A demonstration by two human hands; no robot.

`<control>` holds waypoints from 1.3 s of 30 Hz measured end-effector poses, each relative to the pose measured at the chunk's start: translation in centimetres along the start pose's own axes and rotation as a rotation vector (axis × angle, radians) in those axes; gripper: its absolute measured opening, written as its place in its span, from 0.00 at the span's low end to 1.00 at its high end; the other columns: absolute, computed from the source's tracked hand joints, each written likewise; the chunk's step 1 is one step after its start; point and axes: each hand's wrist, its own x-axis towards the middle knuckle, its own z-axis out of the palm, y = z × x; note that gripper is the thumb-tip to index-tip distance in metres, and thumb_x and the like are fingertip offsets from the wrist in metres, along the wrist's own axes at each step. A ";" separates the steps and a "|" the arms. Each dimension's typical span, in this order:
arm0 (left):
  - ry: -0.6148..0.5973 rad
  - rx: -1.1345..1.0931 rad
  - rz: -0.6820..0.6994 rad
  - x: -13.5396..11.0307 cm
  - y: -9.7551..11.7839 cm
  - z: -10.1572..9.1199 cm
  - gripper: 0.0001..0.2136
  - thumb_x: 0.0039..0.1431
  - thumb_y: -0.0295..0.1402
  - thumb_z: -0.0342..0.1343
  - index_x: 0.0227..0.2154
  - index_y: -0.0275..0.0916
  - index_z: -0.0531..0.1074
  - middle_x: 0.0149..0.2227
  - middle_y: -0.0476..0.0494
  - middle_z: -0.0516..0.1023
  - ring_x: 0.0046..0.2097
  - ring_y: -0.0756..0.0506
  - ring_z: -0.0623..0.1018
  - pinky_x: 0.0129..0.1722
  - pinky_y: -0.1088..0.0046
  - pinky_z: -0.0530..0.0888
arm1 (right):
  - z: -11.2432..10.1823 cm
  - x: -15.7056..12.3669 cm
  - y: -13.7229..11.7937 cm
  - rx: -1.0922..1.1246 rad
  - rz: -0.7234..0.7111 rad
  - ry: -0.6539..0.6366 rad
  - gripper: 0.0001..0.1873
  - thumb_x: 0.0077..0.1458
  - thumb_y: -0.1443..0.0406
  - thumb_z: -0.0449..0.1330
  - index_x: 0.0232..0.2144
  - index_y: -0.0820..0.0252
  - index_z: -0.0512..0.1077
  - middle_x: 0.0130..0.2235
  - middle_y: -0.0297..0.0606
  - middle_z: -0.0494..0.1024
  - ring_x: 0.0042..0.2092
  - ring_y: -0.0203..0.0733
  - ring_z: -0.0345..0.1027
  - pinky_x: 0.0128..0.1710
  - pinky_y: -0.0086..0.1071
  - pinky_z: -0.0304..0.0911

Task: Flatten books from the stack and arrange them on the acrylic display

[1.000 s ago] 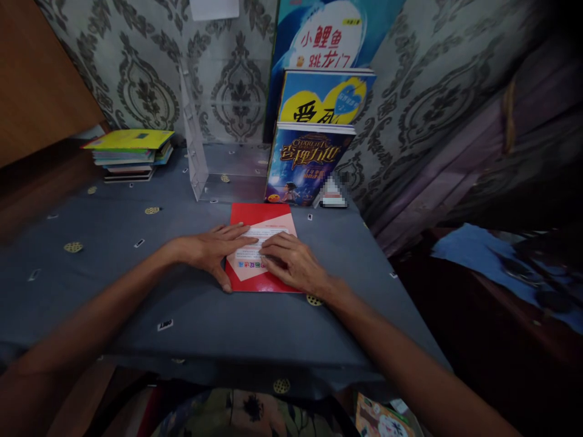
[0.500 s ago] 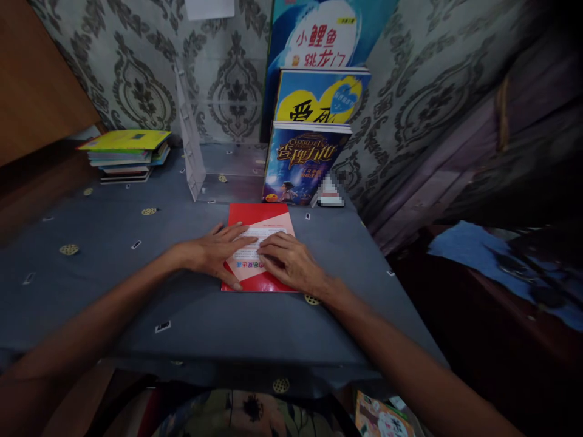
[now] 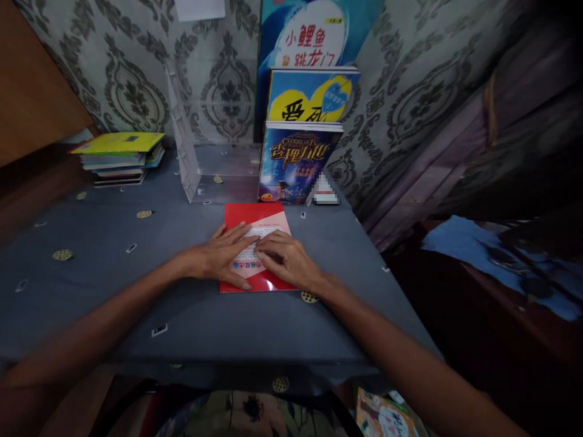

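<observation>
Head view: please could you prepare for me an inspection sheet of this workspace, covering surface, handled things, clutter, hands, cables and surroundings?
Surface: grey-blue tablecloth with small printed marks.
Handled things: red book, lying flat under both hands.
Clutter: stack of books at far left, yellow cover on top; clear rack with upright books in its right part.
Left hand: fingers spread, resting on the red book.
Right hand: fingers bent over the red book; grip unclear.
Cables: nothing seen for certain; right side is dark.
Surroundings: patterned wall behind, blue cloth at right with dark, unclear items.
</observation>
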 end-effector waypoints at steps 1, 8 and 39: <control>0.004 0.000 0.005 0.0 0.1 0.0 0.51 0.53 0.64 0.53 0.71 0.40 0.39 0.72 0.30 0.34 0.72 0.32 0.37 0.68 0.45 0.38 | -0.1 0.0 0.0 0.046 0.057 0.032 0.12 0.62 0.64 0.54 0.35 0.60 0.78 0.37 0.42 0.81 0.41 0.45 0.73 0.45 0.41 0.68; 0.007 0.043 0.161 -0.2 1.4 -0.3 0.39 0.63 0.59 0.45 0.70 0.46 0.43 0.73 0.38 0.34 0.73 0.36 0.37 0.68 0.47 0.40 | -0.6 0.4 1.1 0.444 0.470 0.341 0.16 0.60 0.55 0.56 0.36 0.58 0.79 0.40 0.40 0.83 0.42 0.44 0.76 0.44 0.38 0.69; -0.030 0.138 0.428 -0.9 5.8 1.2 0.27 0.72 0.42 0.42 0.70 0.45 0.47 0.70 0.45 0.53 0.70 0.45 0.55 0.71 0.57 0.41 | -0.8 0.2 1.7 0.247 0.417 0.170 0.18 0.61 0.57 0.53 0.30 0.62 0.76 0.26 0.34 0.74 0.29 0.36 0.63 0.29 0.30 0.57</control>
